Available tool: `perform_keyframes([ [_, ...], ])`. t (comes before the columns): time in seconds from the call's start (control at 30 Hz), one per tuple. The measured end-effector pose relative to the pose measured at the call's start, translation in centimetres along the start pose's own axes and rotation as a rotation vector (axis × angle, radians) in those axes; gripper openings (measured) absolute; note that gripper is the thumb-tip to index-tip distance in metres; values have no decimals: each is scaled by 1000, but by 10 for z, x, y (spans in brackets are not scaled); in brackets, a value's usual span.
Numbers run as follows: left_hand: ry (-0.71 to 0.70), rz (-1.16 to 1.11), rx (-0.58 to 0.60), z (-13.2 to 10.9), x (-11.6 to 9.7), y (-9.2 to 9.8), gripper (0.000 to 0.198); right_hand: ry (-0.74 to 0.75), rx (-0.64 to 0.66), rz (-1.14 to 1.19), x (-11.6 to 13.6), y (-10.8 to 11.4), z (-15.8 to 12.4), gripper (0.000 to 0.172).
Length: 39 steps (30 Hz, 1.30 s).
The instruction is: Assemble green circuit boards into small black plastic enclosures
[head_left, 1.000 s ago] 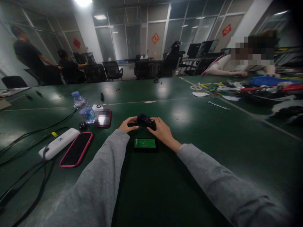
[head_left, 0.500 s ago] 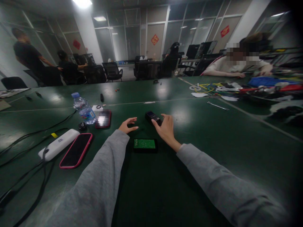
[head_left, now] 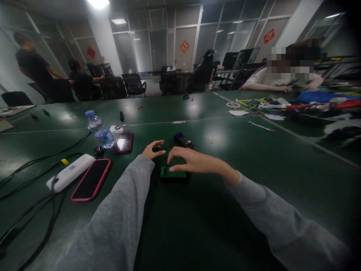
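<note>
On the dark green table lies a black case with a green circuit board (head_left: 172, 174) facing up. My right hand (head_left: 190, 160) is over its far right part, thumb and fingers apart, hiding some of the board; whether it touches cannot be made out. My left hand (head_left: 153, 149) is just beyond the board's left end, fingers spread and holding nothing. Behind my right hand rests a small black device (head_left: 183, 140) with a dark screen and buttons, lying by itself.
Left stand a water bottle (head_left: 99, 130), a white power bank (head_left: 70, 172), a pink-edged phone (head_left: 90, 180), a red-edged phone (head_left: 124, 142) and black cables (head_left: 53, 214). A wrench (head_left: 261, 126) and tangled wires (head_left: 254, 103) lie right. A person (head_left: 267, 81) leans on the table there.
My right hand has let go of the black device and moved left and nearer, over the circuit board. My left hand has hardly moved.
</note>
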<state>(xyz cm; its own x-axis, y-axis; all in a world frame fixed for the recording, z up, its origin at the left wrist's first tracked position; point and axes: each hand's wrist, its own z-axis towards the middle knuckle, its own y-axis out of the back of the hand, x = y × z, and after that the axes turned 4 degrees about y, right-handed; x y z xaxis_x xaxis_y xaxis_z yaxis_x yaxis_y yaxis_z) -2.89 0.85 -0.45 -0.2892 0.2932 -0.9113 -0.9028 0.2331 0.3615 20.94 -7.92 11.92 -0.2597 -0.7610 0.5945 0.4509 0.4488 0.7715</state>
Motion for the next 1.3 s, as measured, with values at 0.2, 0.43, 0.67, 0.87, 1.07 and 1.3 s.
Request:
perform_keyframes([
  [0.2, -6, 18, 3, 1, 2, 1, 66, -14, 108, -163, 7, -2, -5, 25],
  [0.43, 11, 15, 19, 0, -1, 2, 65, -81, 132, -265, 0, -27, -6, 72],
  [0.67, 3, 17, 26, 2, 2, 1, 66, -131, 211, -145, -10, -34, -4, 57],
  [0.87, -6, 11, 23, 1, 1, 2, 66, -134, 132, -122, -11, -37, -1, 46],
  [1.07, -6, -22, 8, 1, 1, 2, 64, -152, 2, -109, -22, -41, 3, 38],
  [1.3, 88, -205, -12, 1, -8, 1, 62, -157, -274, 81, -37, -43, 7, 39],
])
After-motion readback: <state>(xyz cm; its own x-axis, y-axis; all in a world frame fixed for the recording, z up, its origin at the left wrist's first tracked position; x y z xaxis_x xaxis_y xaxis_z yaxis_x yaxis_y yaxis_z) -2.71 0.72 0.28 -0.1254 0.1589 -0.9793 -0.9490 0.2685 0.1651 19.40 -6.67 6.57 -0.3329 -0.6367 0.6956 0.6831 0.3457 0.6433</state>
